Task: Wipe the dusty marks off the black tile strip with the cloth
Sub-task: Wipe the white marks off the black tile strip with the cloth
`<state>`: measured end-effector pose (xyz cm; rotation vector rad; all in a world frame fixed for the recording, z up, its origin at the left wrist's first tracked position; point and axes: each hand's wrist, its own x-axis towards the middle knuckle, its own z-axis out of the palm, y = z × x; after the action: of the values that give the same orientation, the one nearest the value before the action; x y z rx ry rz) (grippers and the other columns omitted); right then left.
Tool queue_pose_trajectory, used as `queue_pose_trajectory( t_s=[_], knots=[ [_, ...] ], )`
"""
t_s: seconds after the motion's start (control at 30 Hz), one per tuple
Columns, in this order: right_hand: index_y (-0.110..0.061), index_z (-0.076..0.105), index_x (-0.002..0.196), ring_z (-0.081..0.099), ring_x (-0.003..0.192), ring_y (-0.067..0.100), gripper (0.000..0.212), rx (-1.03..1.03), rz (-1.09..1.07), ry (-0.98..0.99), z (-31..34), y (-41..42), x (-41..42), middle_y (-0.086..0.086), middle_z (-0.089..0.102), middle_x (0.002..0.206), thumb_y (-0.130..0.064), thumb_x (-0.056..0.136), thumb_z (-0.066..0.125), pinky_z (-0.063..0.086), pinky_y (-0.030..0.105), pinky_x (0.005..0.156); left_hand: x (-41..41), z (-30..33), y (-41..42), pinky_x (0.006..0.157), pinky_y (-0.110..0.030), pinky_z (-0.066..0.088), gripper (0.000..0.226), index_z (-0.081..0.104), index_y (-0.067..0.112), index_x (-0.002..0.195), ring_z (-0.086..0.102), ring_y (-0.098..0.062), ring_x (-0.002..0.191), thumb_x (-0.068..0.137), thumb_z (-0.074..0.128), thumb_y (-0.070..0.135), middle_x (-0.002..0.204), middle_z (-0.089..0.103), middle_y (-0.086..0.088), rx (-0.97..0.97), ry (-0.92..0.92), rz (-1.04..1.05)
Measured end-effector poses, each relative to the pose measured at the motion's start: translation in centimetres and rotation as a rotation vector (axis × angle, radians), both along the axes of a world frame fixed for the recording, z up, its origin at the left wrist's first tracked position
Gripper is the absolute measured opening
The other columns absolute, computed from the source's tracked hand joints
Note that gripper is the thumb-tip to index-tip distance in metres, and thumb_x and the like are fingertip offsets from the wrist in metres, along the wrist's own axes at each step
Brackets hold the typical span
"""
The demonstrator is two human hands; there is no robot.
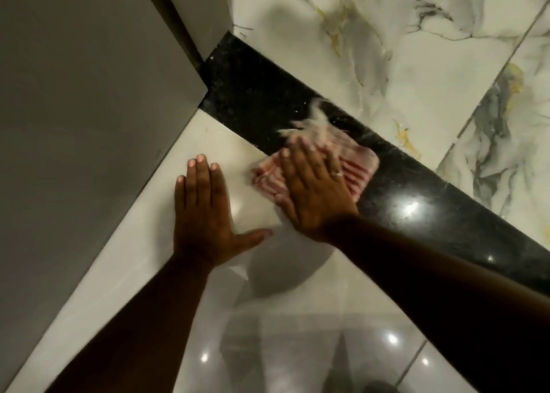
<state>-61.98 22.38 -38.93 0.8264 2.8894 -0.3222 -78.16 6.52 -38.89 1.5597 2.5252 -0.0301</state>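
A black speckled tile strip runs diagonally from the upper middle to the right edge, with pale dusty specks on it. A pink and white striped cloth, blurred by motion, lies across the strip's near edge. My right hand presses flat on the cloth, a ring on one finger. My left hand rests flat on the glossy white floor tile just left of the cloth, fingers together and thumb out, holding nothing.
A grey wall or door panel fills the left side and meets the strip's far end. Marble-patterned tiles with grey and gold veins lie beyond the strip. Light reflections dot the glossy floor.
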Motion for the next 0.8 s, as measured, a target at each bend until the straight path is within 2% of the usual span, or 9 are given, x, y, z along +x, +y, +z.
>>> queue_pose_trajectory(
  t_s=[0.07,0.13,0.33,0.43,0.5,0.6,0.67,0.73,0.8],
  knots=[
    [-0.012,0.017,0.157,0.012,0.152,0.033,0.073,0.01,0.211,-0.008,0.1,1.8,-3.6,0.014,0.016,0.165,-0.056,0.099,0.017,0.002,0.053,0.122,-0.2,-0.1,-0.1,0.125,-0.056,0.012,0.14,0.024,-0.008,0.155,0.018,-0.046,0.154,0.066,0.047,0.096,0.164,0.021,-0.032,0.008,-0.008,0.01],
    [-0.014,0.013,0.158,0.008,0.153,0.033,0.074,-0.009,0.185,-0.037,0.0,4.8,-6.9,0.013,0.01,0.166,-0.057,0.098,0.015,0.006,0.055,0.122,-0.3,0.0,0.0,0.126,-0.055,0.01,0.142,0.018,-0.006,0.157,0.012,-0.043,0.156,0.064,0.044,0.098,0.166,0.015,-0.03,-0.034,-0.03,0.007],
    [-0.01,0.008,0.158,0.002,0.153,0.035,0.075,-0.038,-0.637,0.009,-0.6,8.5,-8.5,0.017,0.004,0.166,-0.056,0.099,0.014,-0.002,0.055,0.121,-0.8,0.3,0.1,0.128,-0.051,0.002,0.143,0.01,-0.002,0.16,-0.002,-0.036,0.159,0.065,0.041,0.1,0.169,0.004,-0.024,-0.092,-0.112,0.009],
    [-0.004,0.01,0.157,0.006,0.152,0.04,0.077,-0.016,-0.838,-0.005,-0.5,5.5,-8.2,0.023,0.007,0.165,-0.054,0.1,0.021,0.001,0.058,0.121,-0.9,0.3,0.1,0.128,-0.047,-0.002,0.142,0.01,-0.002,0.16,-0.005,-0.033,0.159,0.065,0.039,0.101,0.17,0.003,-0.023,-0.102,-0.158,0.014],
    [-0.004,0.015,0.156,0.013,0.151,0.042,0.074,-0.007,-0.616,-0.006,-0.3,2.8,-7.3,0.023,0.014,0.164,-0.052,0.101,0.025,-0.001,0.057,0.12,-1.2,0.2,0.1,0.128,-0.047,-0.003,0.141,0.012,-0.001,0.16,-0.003,-0.033,0.159,0.065,0.037,0.101,0.17,0.006,-0.022,-0.092,-0.168,0.022],
    [-0.008,0.023,0.155,0.025,0.147,0.042,0.07,0.036,0.148,0.031,-0.1,4.1,-2.1,0.02,0.025,0.161,-0.052,0.101,0.027,0.003,0.054,0.121,-1.0,0.1,0.0,0.128,-0.048,-0.001,0.141,0.016,-0.002,0.159,0.002,-0.036,0.159,0.065,0.04,0.1,0.169,0.01,-0.024,-0.05,-0.175,0.003],
    [-0.008,0.024,0.155,0.021,0.149,0.039,0.069,0.1,0.45,0.013,0.0,7.8,-0.1,0.018,0.022,0.162,-0.052,0.101,0.027,0.004,0.054,0.122,-1.0,-0.1,-0.1,0.128,-0.048,-0.001,0.141,0.016,-0.002,0.159,0.003,-0.037,0.159,0.065,0.04,0.101,0.169,0.008,-0.024,-0.044,-0.167,0.003],
    [-0.009,0.019,0.156,0.014,0.151,0.036,0.071,0.11,0.367,-0.045,0.0,9.4,-0.3,0.015,0.013,0.164,-0.054,0.101,0.022,-0.001,0.052,0.123,-0.9,-0.3,0.0,0.128,-0.049,0.0,0.142,0.016,-0.002,0.159,0.004,-0.037,0.159,0.065,0.039,0.101,0.169,0.007,-0.024,-0.043,-0.162,0.006],
    [-0.011,0.014,0.158,0.007,0.153,0.032,0.072,0.092,0.069,-0.061,-0.1,9.1,-2.8,0.013,0.007,0.166,-0.056,0.101,0.015,-0.009,0.045,0.122,-0.9,-0.4,-0.1,0.128,-0.05,0.002,0.141,0.016,-0.001,0.159,0.005,-0.037,0.159,0.065,0.038,0.101,0.169,0.008,-0.023,-0.04,-0.154,0.004]
  ],
)
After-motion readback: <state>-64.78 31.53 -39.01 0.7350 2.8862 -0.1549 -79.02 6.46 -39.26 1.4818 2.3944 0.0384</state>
